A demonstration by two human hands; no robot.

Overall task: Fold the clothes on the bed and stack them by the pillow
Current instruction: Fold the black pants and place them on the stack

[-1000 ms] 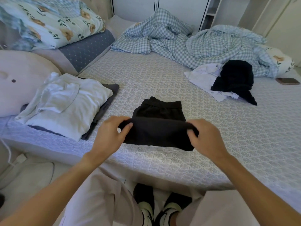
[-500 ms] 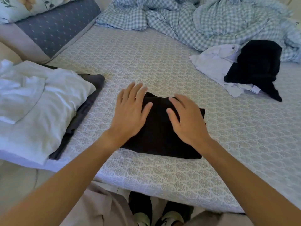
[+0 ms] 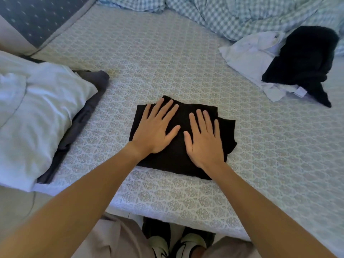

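A folded black garment (image 3: 178, 159) lies flat on the patterned bed sheet (image 3: 167, 58) near the front edge. My left hand (image 3: 155, 131) presses on its left half with straight, spread fingers. My right hand (image 3: 203, 140) lies flat on its right half in the same way. At the left a folded white shirt (image 3: 37, 112) rests on a dark grey folded garment (image 3: 87, 118), forming a stack. At the back right an unfolded white shirt (image 3: 249, 58) lies crumpled with a black garment (image 3: 305, 58) partly on top of it.
A rumpled blue checked duvet (image 3: 223, 13) fills the far side of the bed. A dark blue dotted pillow (image 3: 37, 17) sits at the back left. My shoes (image 3: 176, 241) stand on the floor just below the bed's front edge.
I folded the black garment over and laid it down. Both hands went from pinching its edge to pressing flat on top. The view has dropped closer to the bed.
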